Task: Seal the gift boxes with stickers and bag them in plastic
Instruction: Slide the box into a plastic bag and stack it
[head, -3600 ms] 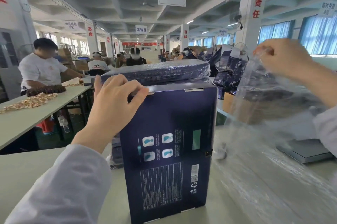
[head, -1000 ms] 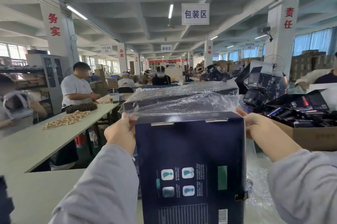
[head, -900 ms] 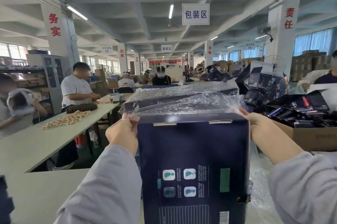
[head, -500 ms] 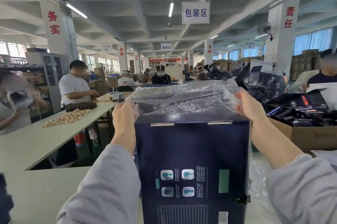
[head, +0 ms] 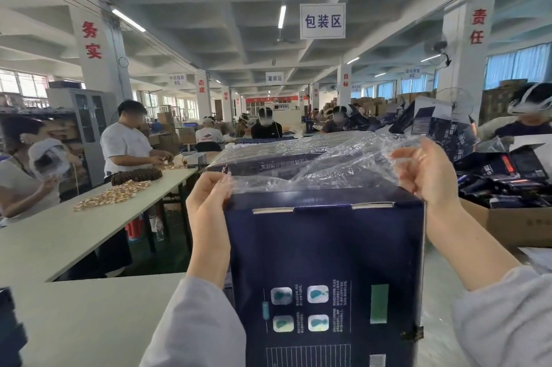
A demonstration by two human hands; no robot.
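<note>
Left hand: the left hand (head: 209, 196) was closed in a pinch on the plastic bag (head: 316, 163) at the box's upper left corner, about nine o'clock from the lid seam.
Right hand: the right hand (head: 430, 172) was likewise closed, fingers curled round the film's edge and lifted a little above the upper right corner, at about two o'clock from the lid.
Gift box: the dark blue gift box (head: 322, 262) stood upright on the worktop (head: 89, 313) between the two forearms, filling the middle of the view; its lid flaps showed pale edges along the top.
Box handling: it looked like stiff card, boxy and probably fairly light; best steadied by its top corners or side walls, since the printed faces seemed smooth and liable to slip.
Bag handling: the film appeared thin, limp and crinkly, likely to cling and tear if tugged at one spot; holding the mouth at two spread points, as here, seemed the sound grip.
Bag position: it was stretched open over the box top, not yet drawn down the sides.
Behind, twelve o'clock: another wrapped box (head: 268, 154) lay just beyond.
Far, three o'clock: a carton of dark packets (head: 507, 187).
Far, ten o'clock: a person in a white shirt (head: 125, 142) at a long table.
</note>
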